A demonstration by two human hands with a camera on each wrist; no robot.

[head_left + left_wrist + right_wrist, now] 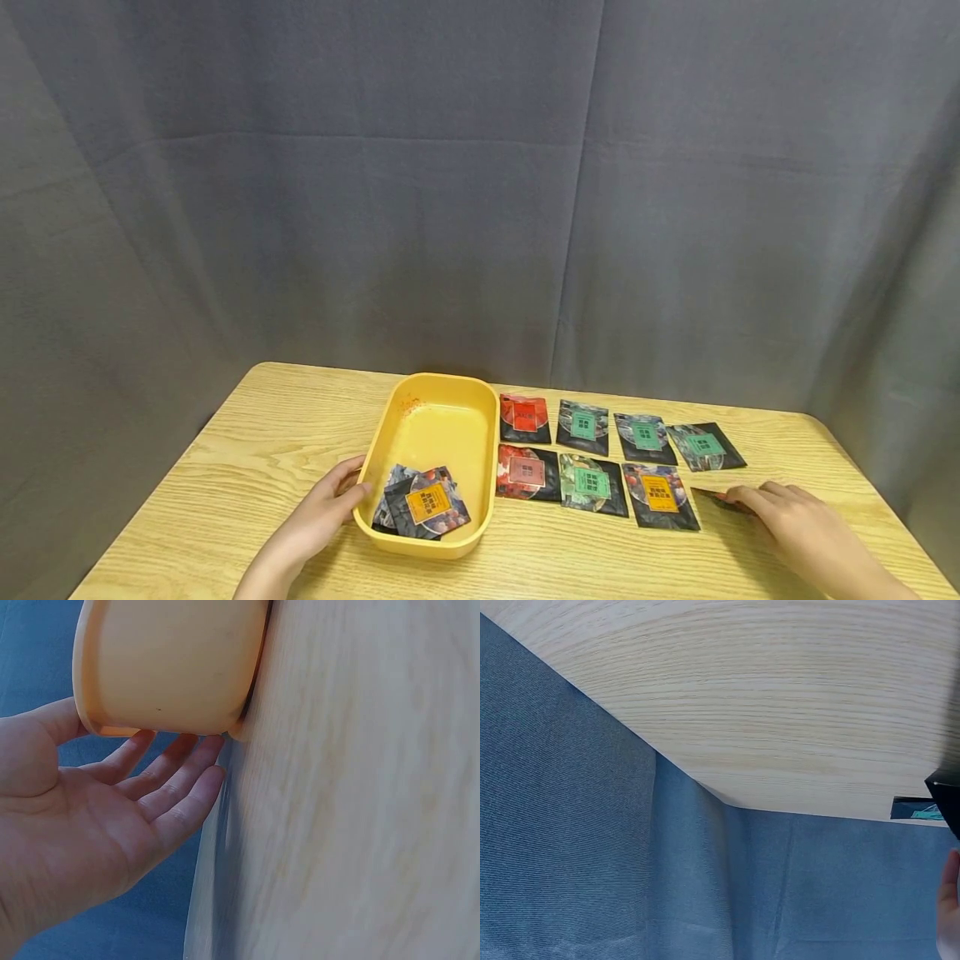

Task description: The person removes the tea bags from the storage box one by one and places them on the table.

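My left hand (322, 512) grips the near left side of a yellow plastic bin (480, 392), thumb at the rim and fingers against the outer wall, as the left wrist view shows. Inside the bin's near end a dark packet with an orange label (428, 502) overlaps at least one more packet. At the right, my right hand (802, 529) pinches a flat dark packet (708, 493), tilted and seen nearly edge-on, so its label is hidden. Just left of it lies an orange-labelled packet (661, 497). The right wrist view catches only part of the hand and the packet's dark corner (946, 796).
Two rows of packets lie right of the bin. The back row has a red-labelled packet (525, 418) and several green-labelled ones; a pink-labelled packet (527, 472) and a green-labelled packet (592, 483) are in front. Grey curtains (450, 208) surround the wooden table (225, 467).
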